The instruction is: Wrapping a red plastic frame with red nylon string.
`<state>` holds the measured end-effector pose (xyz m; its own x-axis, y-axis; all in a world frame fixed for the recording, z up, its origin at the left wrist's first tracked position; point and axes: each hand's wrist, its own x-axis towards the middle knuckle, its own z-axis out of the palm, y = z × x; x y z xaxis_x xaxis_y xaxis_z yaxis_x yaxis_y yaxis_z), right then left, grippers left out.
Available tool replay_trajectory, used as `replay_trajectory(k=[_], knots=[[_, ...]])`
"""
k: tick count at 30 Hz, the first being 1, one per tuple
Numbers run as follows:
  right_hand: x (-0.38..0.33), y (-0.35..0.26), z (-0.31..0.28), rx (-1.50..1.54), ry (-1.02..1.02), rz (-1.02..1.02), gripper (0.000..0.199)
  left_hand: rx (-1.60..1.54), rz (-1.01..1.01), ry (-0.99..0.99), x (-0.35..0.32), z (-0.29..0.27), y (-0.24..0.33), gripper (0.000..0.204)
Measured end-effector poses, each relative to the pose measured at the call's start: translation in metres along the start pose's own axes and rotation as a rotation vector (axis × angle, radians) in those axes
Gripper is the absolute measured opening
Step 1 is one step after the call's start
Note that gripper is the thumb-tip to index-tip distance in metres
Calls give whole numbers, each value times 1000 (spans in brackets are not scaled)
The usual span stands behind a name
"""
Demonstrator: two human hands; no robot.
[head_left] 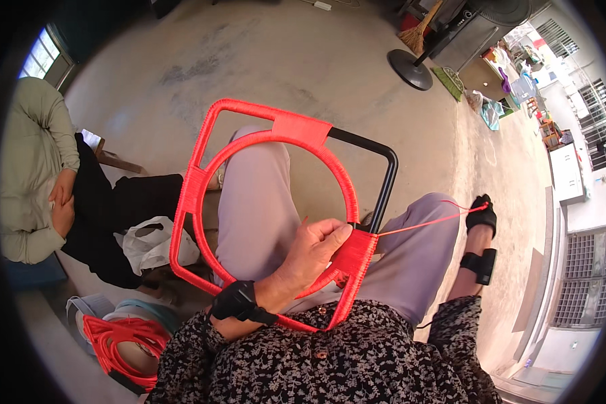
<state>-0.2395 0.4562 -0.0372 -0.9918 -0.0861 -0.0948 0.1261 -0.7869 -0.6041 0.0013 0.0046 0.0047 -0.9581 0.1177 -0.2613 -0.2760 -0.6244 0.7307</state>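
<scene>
1. Frame [249, 145] — a square metal one with a ring inside, mostly wound in red cord — rests across the person's lap, leaning on the thighs, with only its far right corner bare black. Nothing else carries it, so a shift of the knees could tip it toward the floor [303, 60].
2. Left hand [313, 252] is clenched on the frame's right side where ring meets bar, thumb pressing the fresh wraps. If that pinch loosens, I judge the last turns would slacken and spread.
3. Red cord [424, 222] runs taut from the wraps out toward the right, past the knee to near the sandalled foot [481, 215]. It could catch on the sandal strap or drag on the floor and snag.
4. Right hand is out of view — whether its grip is released or grasping I cannot tell, so cord tension is uncertain.
5. Coil of spare red cord [124, 340] lies on the floor at the person's left; loose loops there could tangle.
6. Another seated person [37, 168] is near on the left — a swung frame corner might reach them.
</scene>
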Motion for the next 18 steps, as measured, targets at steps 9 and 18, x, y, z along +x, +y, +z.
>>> replay_trajectory(k=[9, 18], knots=[[-77, 110, 209, -1081, 21, -41, 37, -233, -37, 165, 4, -7, 4, 32], [-121, 234, 292, -1738, -1089, -524, 70, -98, 252, 324, 6, 3, 7, 31]])
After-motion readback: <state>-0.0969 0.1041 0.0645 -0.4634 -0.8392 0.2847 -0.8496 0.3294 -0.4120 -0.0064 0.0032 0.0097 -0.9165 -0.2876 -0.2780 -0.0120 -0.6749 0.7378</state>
